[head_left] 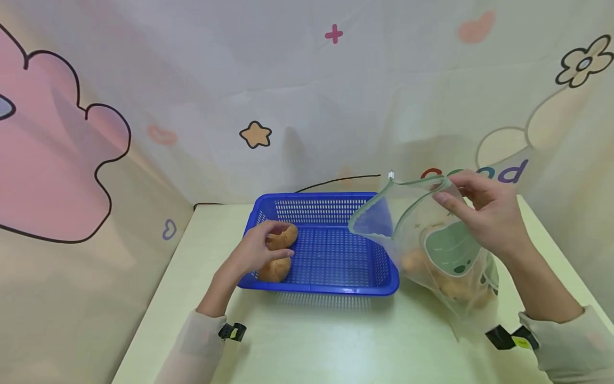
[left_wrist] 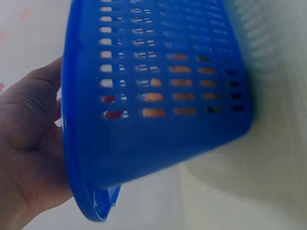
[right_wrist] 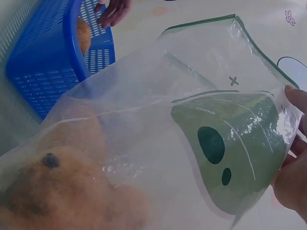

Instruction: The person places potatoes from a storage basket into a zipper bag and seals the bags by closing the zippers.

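Two brown potatoes lie at the left end of a blue plastic basket (head_left: 331, 290). My left hand (head_left: 249, 250) reaches over the left rim, thumb and fingers spread above the far potato (head_left: 288, 238); whether they touch it is unclear. The near potato (head_left: 275, 271) is partly covered by this hand. In the left wrist view, the basket wall hides the fingertips. My right hand (head_left: 494, 213) pinches the top edge of a clear zip bag (head_left: 412, 213) with green print. Its mouth gapes toward the basket, and several potatoes (right_wrist: 67, 177) sit inside it.
The basket stands on a pale table (head_left: 307, 341) close to a printed cloth backdrop (head_left: 307, 106). A white slider (head_left: 391, 175) sits on the bag's green zip edge. The bag hangs just right of the basket, overlapping its right rim in the head view.
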The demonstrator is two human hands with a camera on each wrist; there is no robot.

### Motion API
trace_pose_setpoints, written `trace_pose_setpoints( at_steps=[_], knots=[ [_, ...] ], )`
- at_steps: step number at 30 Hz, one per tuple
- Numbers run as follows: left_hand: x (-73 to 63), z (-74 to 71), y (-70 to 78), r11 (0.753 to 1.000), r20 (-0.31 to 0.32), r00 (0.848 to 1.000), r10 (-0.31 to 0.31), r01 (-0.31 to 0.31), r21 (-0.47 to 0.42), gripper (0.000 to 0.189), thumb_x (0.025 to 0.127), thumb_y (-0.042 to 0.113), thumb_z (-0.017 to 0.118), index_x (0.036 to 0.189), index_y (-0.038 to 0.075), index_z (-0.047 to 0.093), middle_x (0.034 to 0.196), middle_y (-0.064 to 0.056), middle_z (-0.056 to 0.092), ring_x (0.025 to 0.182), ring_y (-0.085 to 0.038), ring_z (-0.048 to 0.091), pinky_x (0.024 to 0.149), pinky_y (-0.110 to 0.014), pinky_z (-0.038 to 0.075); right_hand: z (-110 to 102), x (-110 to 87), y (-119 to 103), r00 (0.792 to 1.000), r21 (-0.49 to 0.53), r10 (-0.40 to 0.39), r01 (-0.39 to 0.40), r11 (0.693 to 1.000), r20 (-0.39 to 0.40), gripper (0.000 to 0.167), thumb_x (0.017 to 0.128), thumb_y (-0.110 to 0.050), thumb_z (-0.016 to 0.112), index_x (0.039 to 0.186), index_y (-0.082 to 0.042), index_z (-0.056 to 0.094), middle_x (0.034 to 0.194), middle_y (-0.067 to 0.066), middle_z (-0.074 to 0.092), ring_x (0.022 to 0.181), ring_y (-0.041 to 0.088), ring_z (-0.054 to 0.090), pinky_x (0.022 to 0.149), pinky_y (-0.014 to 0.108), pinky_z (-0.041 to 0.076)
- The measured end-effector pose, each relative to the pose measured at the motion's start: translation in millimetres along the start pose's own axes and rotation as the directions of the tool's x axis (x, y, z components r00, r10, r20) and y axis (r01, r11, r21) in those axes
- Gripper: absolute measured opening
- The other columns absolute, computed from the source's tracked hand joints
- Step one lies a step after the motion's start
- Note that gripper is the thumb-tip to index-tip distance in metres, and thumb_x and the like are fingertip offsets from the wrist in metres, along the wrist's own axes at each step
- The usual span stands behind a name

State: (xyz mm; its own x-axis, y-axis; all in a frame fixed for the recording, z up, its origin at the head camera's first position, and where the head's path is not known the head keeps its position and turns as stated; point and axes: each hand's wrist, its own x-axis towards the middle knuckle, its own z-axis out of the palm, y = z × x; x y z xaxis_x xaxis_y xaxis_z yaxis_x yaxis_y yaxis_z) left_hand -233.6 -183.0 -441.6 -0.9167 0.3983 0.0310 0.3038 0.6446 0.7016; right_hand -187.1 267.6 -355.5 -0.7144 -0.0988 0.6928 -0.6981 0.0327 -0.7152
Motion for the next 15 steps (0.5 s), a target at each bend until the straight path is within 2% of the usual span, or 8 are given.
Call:
trace_pose_setpoints(
  at_steps=[8,12,15],
  knots=[
    [-10.4,1.1,-5.5,0.995,0.053,0.996,-0.068,0.064,0.071,0.058,0.093,0.023,0.086,0.142,0.004,0.061,0.135,-0.014,0.065,0.125,-0.032,0.061,0.107,-0.049,0.053,1,-1.9,3,1.000,0.039,0.004,-0.004,0.999,0.000,0.020,0.083,0.030,0.065,0.100,0.020,0.068,0.090,0.011,0.073,0.079,0.017,0.060,0.071,0.019,0.051],
    [-12.3,5.5,-4.6,0.985,0.067,0.995,-0.077,0.065,0.162,0.058,0.092,0.022,0.086,0.141,0.001,0.062,0.134,-0.015,0.066,0.126,-0.032,0.061,0.110,-0.048,0.050,2,-2.0,3,1.000,0.051,0.013,-0.013,0.999,0.002,0.020,0.083,0.030,0.065,0.100,0.020,0.068,0.089,0.010,0.072,0.079,0.017,0.060,0.072,0.020,0.051],
    [-11.0,10.5,-3.2,0.968,0.072,0.994,-0.085,0.066,0.244,0.060,0.092,0.024,0.086,0.142,0.001,0.062,0.138,-0.015,0.064,0.129,-0.031,0.060,0.112,-0.049,0.048,2,-2.3,3,1.000,0.039,0.019,-0.019,0.999,0.000,0.019,0.084,0.030,0.065,0.100,0.019,0.068,0.090,0.009,0.072,0.079,0.016,0.060,0.072,0.019,0.051]
  ],
)
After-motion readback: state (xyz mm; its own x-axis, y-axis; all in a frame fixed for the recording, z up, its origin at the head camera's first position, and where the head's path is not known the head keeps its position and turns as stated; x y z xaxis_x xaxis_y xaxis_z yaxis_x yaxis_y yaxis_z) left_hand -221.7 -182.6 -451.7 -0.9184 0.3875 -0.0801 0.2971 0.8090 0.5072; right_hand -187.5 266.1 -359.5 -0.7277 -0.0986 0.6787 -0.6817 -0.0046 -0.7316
